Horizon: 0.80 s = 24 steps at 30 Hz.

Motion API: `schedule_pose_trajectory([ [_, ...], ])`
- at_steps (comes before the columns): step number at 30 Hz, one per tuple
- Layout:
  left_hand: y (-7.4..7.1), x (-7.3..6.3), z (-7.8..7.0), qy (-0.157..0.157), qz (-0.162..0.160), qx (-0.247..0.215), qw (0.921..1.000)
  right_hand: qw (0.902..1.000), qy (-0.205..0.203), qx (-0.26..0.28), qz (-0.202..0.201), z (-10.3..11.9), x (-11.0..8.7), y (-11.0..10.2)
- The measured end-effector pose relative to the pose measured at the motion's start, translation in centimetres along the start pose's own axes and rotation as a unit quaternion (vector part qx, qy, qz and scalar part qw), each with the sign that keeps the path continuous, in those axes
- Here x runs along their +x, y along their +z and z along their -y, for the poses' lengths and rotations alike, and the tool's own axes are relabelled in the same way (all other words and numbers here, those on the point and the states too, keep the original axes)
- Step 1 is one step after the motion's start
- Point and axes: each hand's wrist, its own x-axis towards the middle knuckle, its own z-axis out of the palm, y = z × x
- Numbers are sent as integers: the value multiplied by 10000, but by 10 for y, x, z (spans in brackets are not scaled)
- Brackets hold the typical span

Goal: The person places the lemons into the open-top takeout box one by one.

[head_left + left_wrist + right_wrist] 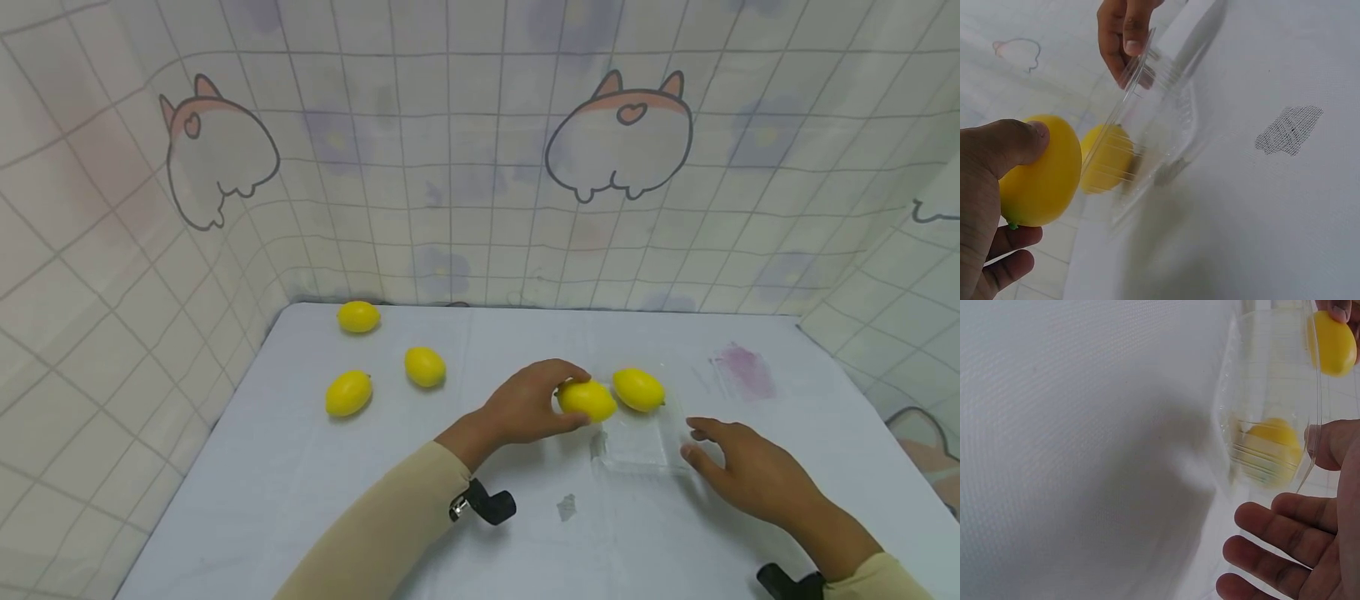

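My left hand (534, 404) grips a yellow lemon (587, 401) between thumb and fingers, at the left rim of a clear plastic container (637, 446). Inside the container, toward its far end, lies another lemon (639, 390), seen through the transparent wall in both wrist views. The right hand (750, 471) is at the container's right side. In the right wrist view its thumb (1332, 445) is by the rim and its fingers are spread loosely; whether the thumb touches the plastic is hard to tell.
Three more lemons lie on the white-covered table at the left: one at the back edge (358, 317), one nearer the middle (425, 367) and one in front (348, 393). A grey mesh patch (567, 507) and a pinkish stain (744, 371) mark the cloth. Patterned curtains (480, 167) surround the table.
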Motion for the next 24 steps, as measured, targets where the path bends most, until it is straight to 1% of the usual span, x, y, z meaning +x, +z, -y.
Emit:
schedule_pose_trajectory([
  [7, 3, 4, -3, 93, -21, -1, 10000, 10000, 14, -28, -10, 0, 1, 1],
  [15, 5, 7, -7, 315, -67, 8, 9995, 10000, -66, 43, -60, -1, -2, 2],
  [24, 8, 12, -14, 274, -23, 95, 9996, 10000, -14, 18, 25, 2, -1, -1],
])
